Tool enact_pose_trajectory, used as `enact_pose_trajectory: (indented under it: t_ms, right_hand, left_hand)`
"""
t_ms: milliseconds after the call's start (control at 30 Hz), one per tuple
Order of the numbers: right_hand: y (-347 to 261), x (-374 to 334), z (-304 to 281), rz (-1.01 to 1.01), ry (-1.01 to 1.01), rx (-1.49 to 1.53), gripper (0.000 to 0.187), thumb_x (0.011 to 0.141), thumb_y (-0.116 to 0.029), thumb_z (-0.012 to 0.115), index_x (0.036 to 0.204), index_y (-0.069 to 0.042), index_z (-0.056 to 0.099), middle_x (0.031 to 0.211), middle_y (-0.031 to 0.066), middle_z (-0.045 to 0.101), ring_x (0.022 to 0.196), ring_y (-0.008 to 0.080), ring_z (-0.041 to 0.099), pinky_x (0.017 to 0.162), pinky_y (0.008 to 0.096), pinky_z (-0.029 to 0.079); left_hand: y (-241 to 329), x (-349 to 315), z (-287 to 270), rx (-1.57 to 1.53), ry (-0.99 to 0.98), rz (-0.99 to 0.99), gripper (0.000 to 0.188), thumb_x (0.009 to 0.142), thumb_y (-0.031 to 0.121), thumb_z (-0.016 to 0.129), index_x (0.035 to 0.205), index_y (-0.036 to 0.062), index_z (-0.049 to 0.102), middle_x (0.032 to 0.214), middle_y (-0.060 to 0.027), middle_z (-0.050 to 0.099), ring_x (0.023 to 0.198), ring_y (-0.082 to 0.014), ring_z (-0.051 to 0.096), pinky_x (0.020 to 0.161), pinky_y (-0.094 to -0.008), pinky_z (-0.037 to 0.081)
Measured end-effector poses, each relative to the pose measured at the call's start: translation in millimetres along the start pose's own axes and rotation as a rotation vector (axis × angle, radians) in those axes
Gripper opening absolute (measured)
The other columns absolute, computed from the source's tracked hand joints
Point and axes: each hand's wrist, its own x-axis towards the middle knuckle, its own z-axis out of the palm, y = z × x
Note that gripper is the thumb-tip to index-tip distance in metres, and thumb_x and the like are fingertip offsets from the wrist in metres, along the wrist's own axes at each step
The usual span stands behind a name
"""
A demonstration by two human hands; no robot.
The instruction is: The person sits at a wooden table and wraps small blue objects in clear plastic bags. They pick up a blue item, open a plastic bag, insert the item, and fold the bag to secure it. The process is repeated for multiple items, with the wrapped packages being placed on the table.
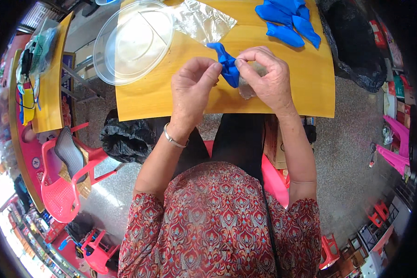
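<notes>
A folded piece of blue material (229, 70), fabric-like with a twisted tip, is held above the yellow table (157, 99). My left hand (190, 88) pinches its left edge between thumb and forefinger. On the opposite edge, the thumb and forefinger of my right hand (269, 79) are closed on the same piece. Partly hidden beneath my right hand lies a greyish translucent thing (246, 91) whose kind I cannot make out. More blue pieces (285, 35) lie in a loose heap at the far right of the table.
A large clear round lid or tray (107, 55) overhangs the table's left edge, beside a crinkled clear plastic sheet (208, 23). Black bags stand at the right (356, 51) and below the table at the left (123, 141). A pink chair (60, 197) is farther left.
</notes>
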Motion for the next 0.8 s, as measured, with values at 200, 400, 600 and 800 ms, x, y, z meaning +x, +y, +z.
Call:
enact_pose_trajectory:
  t_ms: [200,400,600,800]
  right_hand:
    - [0,1,5,-0.043,-0.032,-0.096,0.011,0.077,-0.011,0.071,0.081,-0.002,0.066,0.078,0.0099,0.066,0.077,0.0284,0.062,0.07,0.0363,0.048]
    - [-7,2,6,-0.029,-0.057,-0.015,0.011,0.075,-0.01,0.073,0.08,-0.002,0.066,0.076,0.0089,0.066,0.075,0.0267,0.062,0.068,0.0359,0.048]
    - [-5,3,16,-0.056,0.045,-0.017,0.009,0.073,-0.006,0.073,0.075,-0.002,0.065,0.074,0.0074,0.066,0.073,0.0244,0.063,0.067,0.0342,0.049]
    - [-2,3,15,-0.095,-0.007,-0.113,0.012,0.074,-0.009,0.074,0.078,-0.002,0.065,0.078,0.0076,0.067,0.079,0.0249,0.063,0.071,0.0351,0.049]
  left_hand:
    - [-8,-2,3,0.373,0.138,0.253,0.008,0.085,0.006,0.068,0.086,-0.0002,0.063,0.074,-0.0072,0.064,0.064,-0.0107,0.058,0.058,-0.0268,0.048]
    - [2,-3,4,0.625,0.104,0.485,0.007,0.082,0.001,0.067,0.086,0.0006,0.061,0.074,-0.0072,0.06,0.063,-0.0139,0.058,0.059,-0.0263,0.047]
    - [-8,1,10,0.736,0.17,0.658,0.01,0.081,-0.002,0.066,0.087,0.0015,0.059,0.074,-0.0088,0.058,0.064,-0.0183,0.058,0.06,-0.0283,0.047]
    - [-12,7,1,0.827,0.222,0.68,0.016,0.076,-0.002,0.067,0.087,0.0034,0.058,0.079,-0.0108,0.059,0.07,-0.0255,0.059,0.062,-0.0359,0.046]
